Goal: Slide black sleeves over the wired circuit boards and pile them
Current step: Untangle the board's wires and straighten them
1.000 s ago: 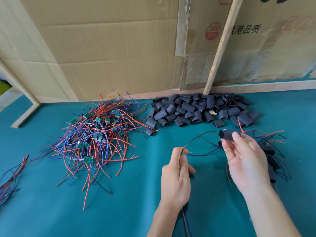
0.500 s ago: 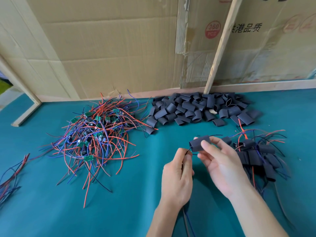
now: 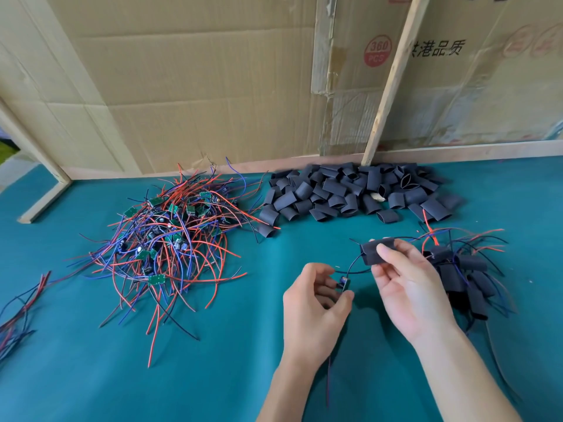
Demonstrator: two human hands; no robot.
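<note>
My right hand [image 3: 406,287] pinches a black sleeve [image 3: 372,253] between thumb and fingers, with dark wires threaded through it. Those wires curve down to a small wired circuit board [image 3: 344,283] that my left hand [image 3: 316,309] holds between fingertips and thumb. A tangle of bare boards with red, blue and black wires [image 3: 170,239] lies at the left. Loose black sleeves [image 3: 350,193] are heaped at the back. Sleeved boards [image 3: 460,275] are piled just right of my right hand.
The work lies on a teal cloth table [image 3: 91,376]. Cardboard sheets [image 3: 198,86] and a leaning wooden strip [image 3: 393,77] wall off the back. Another bundle of wires [image 3: 18,309] lies at the far left edge.
My right hand carried the sleeve from above the right pile toward the left hand and threaded the wires through it. The left hand now shows the board at its fingertips.
</note>
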